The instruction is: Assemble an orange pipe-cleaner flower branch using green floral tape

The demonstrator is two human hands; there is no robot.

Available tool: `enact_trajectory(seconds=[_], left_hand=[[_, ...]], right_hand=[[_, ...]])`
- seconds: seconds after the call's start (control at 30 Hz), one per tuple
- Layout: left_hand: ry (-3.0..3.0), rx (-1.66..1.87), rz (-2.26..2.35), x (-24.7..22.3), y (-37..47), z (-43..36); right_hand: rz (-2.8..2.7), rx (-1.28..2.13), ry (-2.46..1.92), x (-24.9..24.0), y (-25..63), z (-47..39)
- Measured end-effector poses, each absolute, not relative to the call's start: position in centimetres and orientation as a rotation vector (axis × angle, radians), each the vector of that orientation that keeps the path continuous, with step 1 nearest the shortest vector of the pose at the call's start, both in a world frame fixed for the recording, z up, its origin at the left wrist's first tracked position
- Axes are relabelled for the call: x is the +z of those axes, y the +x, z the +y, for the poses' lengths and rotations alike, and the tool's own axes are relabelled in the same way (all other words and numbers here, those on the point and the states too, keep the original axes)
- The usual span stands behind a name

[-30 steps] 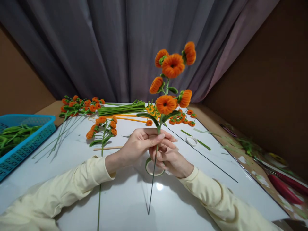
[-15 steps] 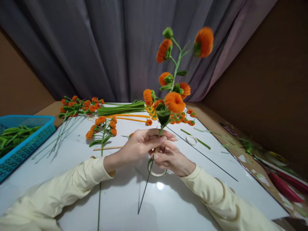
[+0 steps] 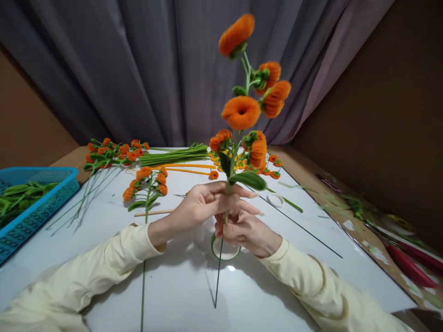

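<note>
An artificial flower stem with fuzzy orange blooms and green leaves stands nearly upright between my hands. My left hand pinches it just beneath the lowest leaf. Right below, my right hand has its fingers closed round the same stem. The bare dark wire end points down toward the table. A roll of green floral tape hangs or lies under my right hand; I cannot tell whether a strip joins it to the stem.
A blue basket of green leaves stands at the left. Finished orange sprays, green pipe cleaners and one flower spray lie on the white table. A white ring and a wire lie right, with red-handled pliers beyond.
The flower stem has turned in my fingers, so its blooms and leaves face differently. Its lower wire end has swung right and is closer to vertical. Both hands stay nearly in place.
</note>
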State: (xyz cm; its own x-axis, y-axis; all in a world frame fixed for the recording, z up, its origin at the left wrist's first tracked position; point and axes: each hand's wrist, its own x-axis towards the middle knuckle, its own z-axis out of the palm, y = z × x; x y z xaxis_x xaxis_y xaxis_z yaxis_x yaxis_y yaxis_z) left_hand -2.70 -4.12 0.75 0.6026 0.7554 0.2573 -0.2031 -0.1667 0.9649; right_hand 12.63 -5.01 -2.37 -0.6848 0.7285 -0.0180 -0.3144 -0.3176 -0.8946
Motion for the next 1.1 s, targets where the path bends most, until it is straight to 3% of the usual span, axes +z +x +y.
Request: enact_trajectory(seconds=[0.23, 0.53, 0.83, 1.1], left_hand=[[1.563, 0.919, 0.675, 1.7, -2.2, -4.4], [1.452, 0.780, 0.398, 1.0, -2.8, -3.7], [1.428, 0.858, 0.165, 1.3, -3.0, -3.3], [1.542, 0.716, 0.357, 1.9, -3.1, -3.5]], right_hand=[[-1.229, 1.978, -0.654, -2.5, 12.7, -4.9], [-1.276, 2.180, -0.477, -2.9, 12.5, -4.9], [-1.127, 2.363, -0.355, -3.5, 12.4, -4.9], [-1.314, 2.156, -0.491, -3.4, 12.5, -5.2]])
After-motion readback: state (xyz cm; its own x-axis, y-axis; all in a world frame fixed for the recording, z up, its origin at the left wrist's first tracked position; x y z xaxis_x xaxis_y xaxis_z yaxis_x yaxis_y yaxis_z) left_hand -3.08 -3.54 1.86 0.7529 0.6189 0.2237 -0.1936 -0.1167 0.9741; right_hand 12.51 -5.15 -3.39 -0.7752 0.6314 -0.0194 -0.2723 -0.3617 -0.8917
